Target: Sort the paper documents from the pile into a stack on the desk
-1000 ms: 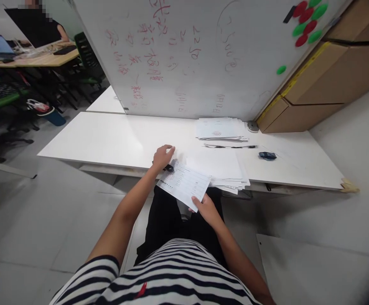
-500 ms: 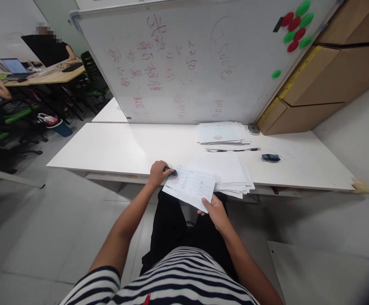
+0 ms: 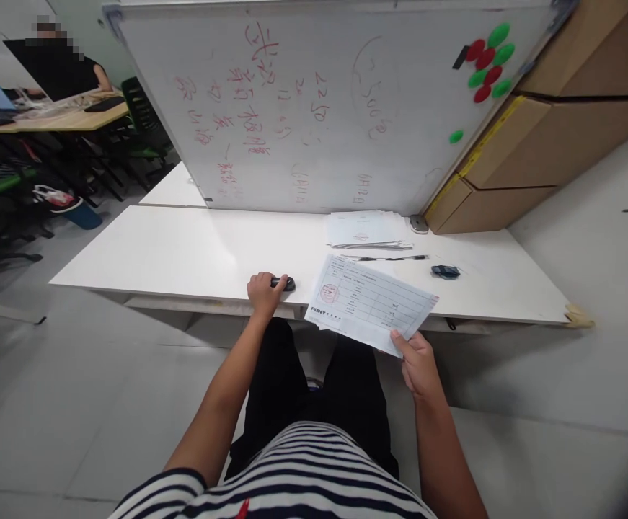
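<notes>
My right hand point(image 3: 417, 364) pinches the near corner of a printed form point(image 3: 370, 301) with a red stamp, held up tilted above the front edge of the white table point(image 3: 184, 249). My left hand point(image 3: 262, 294) rests at that front edge, fingers curled round a small black object point(image 3: 282, 282) that looks like a stamp or marker. The sheet hides the paper pile under it.
A second paper stack point(image 3: 365, 228), a black pen point(image 3: 389, 257) and a small dark object point(image 3: 445, 271) lie further back. A whiteboard point(image 3: 319, 101) with red writing and magnets leans behind the table, cardboard boxes point(image 3: 551, 137) to its right. Other people sit at a desk point(image 3: 48, 115) far left.
My right hand has lifted the form off the pile and carried it right. My left hand has closed on the small black object at the table edge.
</notes>
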`<state>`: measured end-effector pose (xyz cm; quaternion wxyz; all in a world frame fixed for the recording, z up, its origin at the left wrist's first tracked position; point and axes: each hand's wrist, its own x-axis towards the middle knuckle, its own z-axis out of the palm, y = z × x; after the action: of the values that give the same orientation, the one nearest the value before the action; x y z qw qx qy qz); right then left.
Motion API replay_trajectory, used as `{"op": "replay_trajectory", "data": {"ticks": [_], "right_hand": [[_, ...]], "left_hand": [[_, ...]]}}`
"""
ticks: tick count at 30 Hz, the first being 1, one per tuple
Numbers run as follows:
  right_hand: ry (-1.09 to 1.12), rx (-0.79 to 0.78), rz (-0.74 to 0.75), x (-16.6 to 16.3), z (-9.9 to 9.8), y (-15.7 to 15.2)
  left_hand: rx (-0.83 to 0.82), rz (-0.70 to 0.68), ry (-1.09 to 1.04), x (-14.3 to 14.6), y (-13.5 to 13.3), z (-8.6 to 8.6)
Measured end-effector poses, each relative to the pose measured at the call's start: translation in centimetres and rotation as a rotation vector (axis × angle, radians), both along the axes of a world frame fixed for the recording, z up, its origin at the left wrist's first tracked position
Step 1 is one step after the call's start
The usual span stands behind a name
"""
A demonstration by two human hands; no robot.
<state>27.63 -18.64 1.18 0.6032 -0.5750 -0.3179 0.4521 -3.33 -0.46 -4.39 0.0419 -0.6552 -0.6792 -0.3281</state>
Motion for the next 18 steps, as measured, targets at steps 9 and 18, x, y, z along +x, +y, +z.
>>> {"op": "replay_trajectory", "data": {"ticks": [9, 18], "right_hand": [[0.010, 0.005, -0.005, 0.1, -1.3, -0.5], [-0.032, -0.030, 0.024, -0.3, -2.1, -0.3]], "left_hand": [[-0.032, -0.043, 0.022, -0.1, 0.0, 0.0], [0.013, -0.038, 0.084, -0.2, 0.1, -0.2]]}}
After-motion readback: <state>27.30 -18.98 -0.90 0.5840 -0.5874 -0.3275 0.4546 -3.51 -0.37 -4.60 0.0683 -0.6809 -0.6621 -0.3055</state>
